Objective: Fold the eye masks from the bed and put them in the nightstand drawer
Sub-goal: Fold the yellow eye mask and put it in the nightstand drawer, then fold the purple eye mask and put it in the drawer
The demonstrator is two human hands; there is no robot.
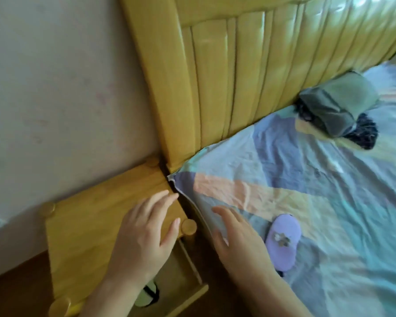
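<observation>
While the drawer [169, 291] is sitting open, we're hovering both hands, left hand [144, 236] and right hand [238, 243], wide and empty; purple eye mask [282, 241] is lying on the bed [329, 202] at three o'clock of the right.

Purple eye mask [283, 241] flat on bed; pale mask [146, 297] in open drawer [188, 277].

Bare left hand [142, 234], right hand [238, 241], sleeveless forearms.

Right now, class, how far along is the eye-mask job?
Done: the drawer is open, with what looks like one mask inside. In hand: nothing; the left hand and right hand are empty. Left: the purple mask still on the bed.
</observation>
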